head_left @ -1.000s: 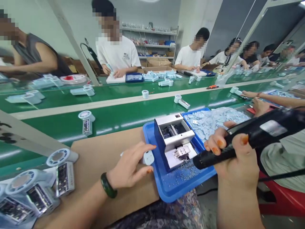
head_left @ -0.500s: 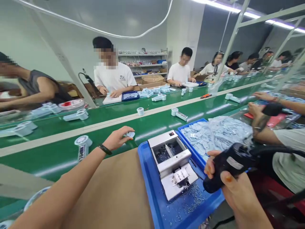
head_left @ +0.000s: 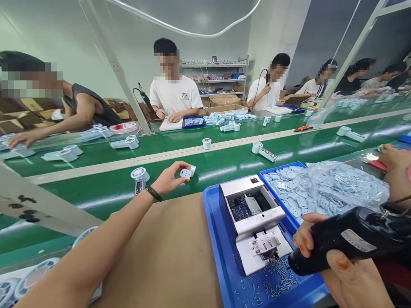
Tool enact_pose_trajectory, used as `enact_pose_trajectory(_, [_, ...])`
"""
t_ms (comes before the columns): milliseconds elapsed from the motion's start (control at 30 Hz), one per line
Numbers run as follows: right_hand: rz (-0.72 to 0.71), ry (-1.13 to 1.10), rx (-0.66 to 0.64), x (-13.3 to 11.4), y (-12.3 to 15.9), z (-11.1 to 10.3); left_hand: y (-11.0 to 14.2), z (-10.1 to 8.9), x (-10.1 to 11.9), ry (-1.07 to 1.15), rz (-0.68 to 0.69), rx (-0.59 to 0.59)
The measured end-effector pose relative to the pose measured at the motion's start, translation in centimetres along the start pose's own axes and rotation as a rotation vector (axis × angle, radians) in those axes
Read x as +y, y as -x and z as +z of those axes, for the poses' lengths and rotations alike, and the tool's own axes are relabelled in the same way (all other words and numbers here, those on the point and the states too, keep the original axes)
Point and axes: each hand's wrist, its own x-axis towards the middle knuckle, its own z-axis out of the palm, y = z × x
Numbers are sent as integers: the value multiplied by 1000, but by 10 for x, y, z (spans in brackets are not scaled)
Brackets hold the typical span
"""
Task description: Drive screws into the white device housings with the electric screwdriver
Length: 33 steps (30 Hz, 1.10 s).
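My left hand (head_left: 168,179) pinches a small light-blue plastic part (head_left: 186,173) between thumb and fingers, over the near edge of the green conveyor. Its flat face with small holes is turned toward me. My right hand (head_left: 356,273) is wrapped around a black electric screwdriver (head_left: 330,235), its body lying sideways with a cable at the right end. Left of the screwdriver stands a metal screw feeder (head_left: 261,218) with dark screws in its hopper. It sits in a blue tray (head_left: 213,226) strewn with loose screws (head_left: 281,273).
Brown cardboard (head_left: 167,248) covers the bench before me. A blue bin (head_left: 268,173) holds many flat light-blue plates under a plastic bag (head_left: 346,184). Light-blue handled parts (head_left: 139,175) lie on the conveyor (head_left: 224,171). Co-workers (head_left: 175,94) sit across; another person's hand (head_left: 393,160) is at right.
My view has swung left, so things appear farther right. My left hand has turned the light-blue part, bringing its holed face into view. The screwdriver remains in my right hand.
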Motion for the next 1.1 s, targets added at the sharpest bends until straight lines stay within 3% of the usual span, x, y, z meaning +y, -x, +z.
enact_pose_trajectory(400, [78, -4, 24, -4, -2, -2, -32, 4, 2, -11, -52, 88])
enact_pose_trajectory(667, [68, 43, 81, -1, 3, -4, -57, 8, 1, -77, -28, 81])
enact_pose_trajectory(767, [82, 35, 48, -1, 3, -5, -61, 9, 2, -148, 7, 65])
enact_pose_trajectory(967, [-11, -108, 60, -9, -2, 6, -49, 23, 7, -240, 198, -103])
enact_pose_trajectory(1033, [-79, -151, 169, -7, -14, 6, -46, 28, 1, -221, 266, -171])
enact_pose_trajectory(1100, [-118, 76, 295, -1, -32, -5, -47, 28, -13, -196, 317, -216])
